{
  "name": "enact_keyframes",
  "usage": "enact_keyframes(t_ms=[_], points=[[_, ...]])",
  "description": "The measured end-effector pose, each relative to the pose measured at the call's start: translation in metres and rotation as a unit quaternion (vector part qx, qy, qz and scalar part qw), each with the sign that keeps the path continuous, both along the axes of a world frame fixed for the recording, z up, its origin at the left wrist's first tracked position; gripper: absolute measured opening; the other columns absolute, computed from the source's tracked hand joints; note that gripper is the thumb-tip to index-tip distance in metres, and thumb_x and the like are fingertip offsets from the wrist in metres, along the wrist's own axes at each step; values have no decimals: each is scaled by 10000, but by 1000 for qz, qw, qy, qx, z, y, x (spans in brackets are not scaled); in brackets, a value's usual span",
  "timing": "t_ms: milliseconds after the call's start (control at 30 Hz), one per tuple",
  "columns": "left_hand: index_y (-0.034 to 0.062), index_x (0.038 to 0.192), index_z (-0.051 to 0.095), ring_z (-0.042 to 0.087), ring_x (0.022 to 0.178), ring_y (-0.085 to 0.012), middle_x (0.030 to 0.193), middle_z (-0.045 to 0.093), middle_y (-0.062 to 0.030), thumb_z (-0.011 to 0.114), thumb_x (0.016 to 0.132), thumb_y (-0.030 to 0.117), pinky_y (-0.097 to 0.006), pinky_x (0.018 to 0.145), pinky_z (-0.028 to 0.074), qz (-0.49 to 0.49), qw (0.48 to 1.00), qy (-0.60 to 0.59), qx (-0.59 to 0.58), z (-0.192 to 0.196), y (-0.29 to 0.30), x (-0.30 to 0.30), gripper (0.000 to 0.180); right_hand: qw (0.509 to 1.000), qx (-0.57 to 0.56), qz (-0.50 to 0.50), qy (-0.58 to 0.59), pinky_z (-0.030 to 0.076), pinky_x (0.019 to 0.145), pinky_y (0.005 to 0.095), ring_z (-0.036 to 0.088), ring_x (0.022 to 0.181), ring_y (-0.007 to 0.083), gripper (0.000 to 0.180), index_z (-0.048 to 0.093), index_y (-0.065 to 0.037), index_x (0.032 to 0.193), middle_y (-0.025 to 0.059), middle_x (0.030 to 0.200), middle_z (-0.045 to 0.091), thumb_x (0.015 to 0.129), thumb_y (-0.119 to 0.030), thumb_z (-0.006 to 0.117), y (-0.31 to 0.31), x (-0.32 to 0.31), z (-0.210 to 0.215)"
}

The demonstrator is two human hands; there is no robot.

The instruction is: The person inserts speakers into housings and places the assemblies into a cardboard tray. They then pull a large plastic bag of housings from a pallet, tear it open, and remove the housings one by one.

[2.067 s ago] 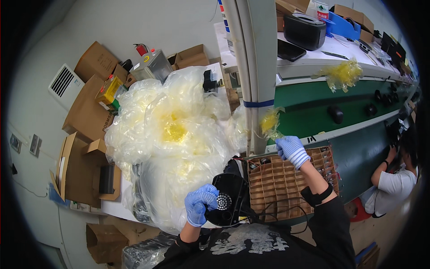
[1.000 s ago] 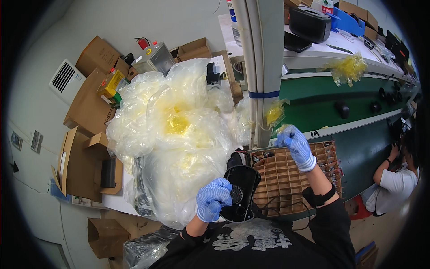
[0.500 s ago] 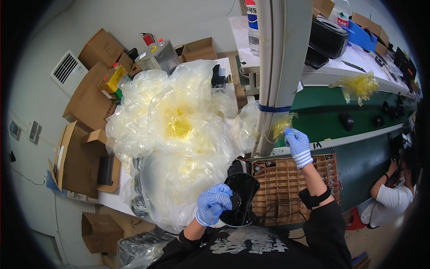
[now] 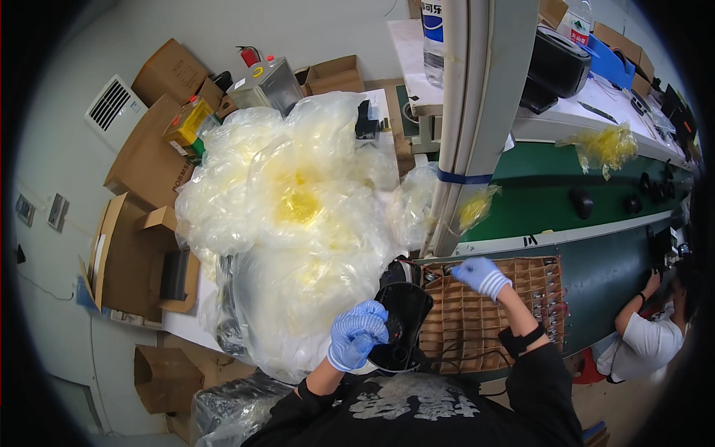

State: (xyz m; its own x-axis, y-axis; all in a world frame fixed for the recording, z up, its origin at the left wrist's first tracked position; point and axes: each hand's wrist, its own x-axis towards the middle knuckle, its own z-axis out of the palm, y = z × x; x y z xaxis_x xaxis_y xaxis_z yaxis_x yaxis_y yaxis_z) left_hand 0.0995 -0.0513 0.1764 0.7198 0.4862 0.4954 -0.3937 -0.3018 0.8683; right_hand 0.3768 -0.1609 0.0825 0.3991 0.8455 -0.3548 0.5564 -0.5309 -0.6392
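My left hand (image 4: 357, 335), in a blue-and-white striped glove, is closed on the edge of a black plastic housing (image 4: 407, 316). That housing is hollow and curved, and it sits just in front of my body. My right hand (image 4: 480, 276), gloved the same way, is above the far part of a cardboard divider tray (image 4: 477, 325). Its fingers are drawn together; whatever they may hold is too small to make out. Small metallic parts with wires lie in some tray cells. A tuft of yellow film (image 4: 477, 208) hangs on the post (image 4: 471, 127) beyond my right hand.
A big heap of clear plastic bags (image 4: 298, 246) covers the table to my left. Open cardboard boxes (image 4: 138, 253) stand further left. On the right runs a green conveyor bench (image 4: 536, 186), with a seated person (image 4: 648, 328) working at it. More yellow film (image 4: 607, 149) hangs there.
My right hand has come away from the yellow film on the post and moved down toward me, over the divider tray. My left hand still grips the black housing.
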Motion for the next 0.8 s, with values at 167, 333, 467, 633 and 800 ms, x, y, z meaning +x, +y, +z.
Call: enact_keyframes(t_ms=[167,333,467,633,800], points=[[73,636,586,500,547,-215,545,529,-18,543,845,293,-346,644,431,31,977,-18,209,14,-11,6,306,823,113,107,546,435,900,350,505,1078,228,598,184,-96,1348,158,1321,385,888,-303,505,-34,-80,43],[110,670,587,515,545,-186,622,545,-14,581,744,223,-334,640,434,-33,932,-3,361,11,-36,10,135,853,284,7,438,209,1069,341,298,1265,242,742,115,87,1360,192,1368,304,799,-129,549,-44,-140,81],[76,813,572,542,627,-203,728,552,-44,640,725,247,-341,683,437,-30,912,-34,408,6,-49,9,203,942,266,-51,198,437,883,367,517,1077,336,669,219,-43,1377,218,1224,472,788,-120,526,-67,-122,72],[19,1065,530,548,935,-202,1047,535,-96,621,785,456,-353,854,426,67,988,133,42,-10,-34,17,526,945,256,116,-164,480,712,374,572,880,278,551,446,-93,1223,102,1032,537,701,-145,613,-82,-105,91],[28,1343,327,298,1287,-225,1361,364,-118,547,847,437,-344,1065,248,-409,799,322,-303,-127,-5,-8,679,943,239,192,-132,473,724,340,576,900,236,470,523,-106,1096,50,1062,555,647,-160,653,-72,-140,81]])
